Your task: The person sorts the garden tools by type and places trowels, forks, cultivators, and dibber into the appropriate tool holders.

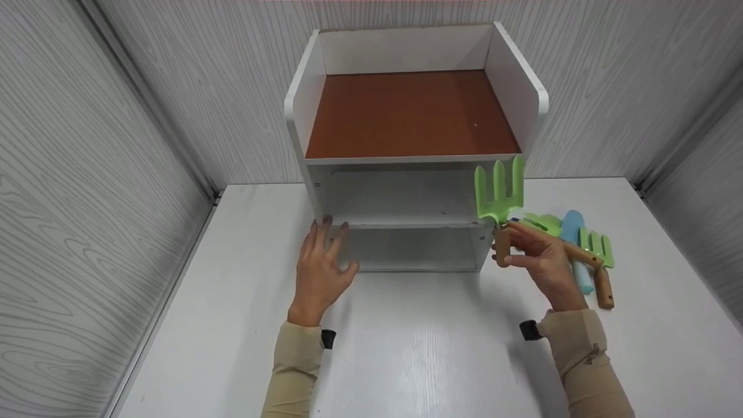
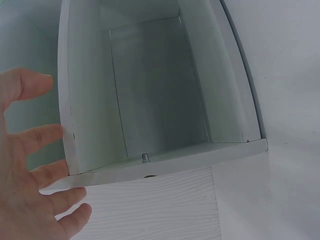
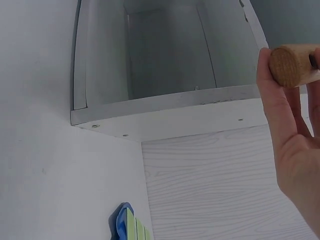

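My right hand grips the short wooden handle of a light green three-pronged hand fork, tines pointing up before the shelf unit's right front. From the right wrist view the wooden handle shows end-on between thumb and fingers; the tines lie outside that picture. My left hand is at the left front edge of the white shelf unit, fingers spread. In the left wrist view, fingertips of that hand overlap the unit's side and shelf edges.
To the right on the white table lie a blue trowel, a green rake-like tool and another green tool, wooden handles crossing. The unit's brown top has raised white sides. Wood-grain walls enclose the back and sides.
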Action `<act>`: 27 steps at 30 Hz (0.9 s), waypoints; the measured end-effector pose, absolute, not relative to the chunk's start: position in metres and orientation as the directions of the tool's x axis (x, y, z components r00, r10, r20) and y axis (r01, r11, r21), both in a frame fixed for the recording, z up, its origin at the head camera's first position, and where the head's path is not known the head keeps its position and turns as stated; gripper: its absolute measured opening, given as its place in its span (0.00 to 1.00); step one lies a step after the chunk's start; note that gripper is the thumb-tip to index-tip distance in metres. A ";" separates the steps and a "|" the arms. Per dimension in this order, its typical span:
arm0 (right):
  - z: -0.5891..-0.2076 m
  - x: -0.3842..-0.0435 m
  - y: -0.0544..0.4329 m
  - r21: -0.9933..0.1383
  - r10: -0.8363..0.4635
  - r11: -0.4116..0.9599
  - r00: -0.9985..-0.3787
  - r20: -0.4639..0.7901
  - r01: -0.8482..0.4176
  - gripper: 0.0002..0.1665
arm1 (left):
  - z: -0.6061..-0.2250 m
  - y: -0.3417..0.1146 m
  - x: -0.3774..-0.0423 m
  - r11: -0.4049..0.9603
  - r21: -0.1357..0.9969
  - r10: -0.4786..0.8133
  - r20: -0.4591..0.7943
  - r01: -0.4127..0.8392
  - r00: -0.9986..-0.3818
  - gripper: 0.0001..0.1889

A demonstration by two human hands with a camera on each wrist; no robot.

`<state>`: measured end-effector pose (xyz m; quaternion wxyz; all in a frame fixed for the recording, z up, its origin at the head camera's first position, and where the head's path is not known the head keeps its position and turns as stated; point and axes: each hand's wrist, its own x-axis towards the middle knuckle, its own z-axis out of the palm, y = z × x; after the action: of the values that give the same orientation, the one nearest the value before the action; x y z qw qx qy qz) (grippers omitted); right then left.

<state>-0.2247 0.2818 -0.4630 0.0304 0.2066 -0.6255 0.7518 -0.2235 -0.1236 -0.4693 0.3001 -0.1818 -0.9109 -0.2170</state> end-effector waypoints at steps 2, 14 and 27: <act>-0.462 -0.225 0.277 -0.934 -0.203 -0.201 -0.920 0.335 -0.296 0.38 | -0.469 -0.125 -0.223 0.839 0.286 0.199 0.629 0.462 -0.752 0.33; -0.454 -0.228 0.260 -0.943 -0.199 -0.126 -0.924 0.327 -0.307 0.38 | -0.468 -0.124 -0.224 0.835 0.293 0.203 0.621 0.465 -0.757 0.34; -0.444 -0.232 0.241 -0.953 -0.185 -0.022 -0.935 0.301 -0.303 0.37 | -0.468 -0.124 -0.225 0.840 0.291 0.197 0.623 0.458 -0.757 0.34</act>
<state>-0.2316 0.2407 -0.4443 0.0425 0.1747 -0.6979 0.6933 -0.2248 -0.1240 -0.4679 0.2986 -0.1799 -0.9115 -0.2184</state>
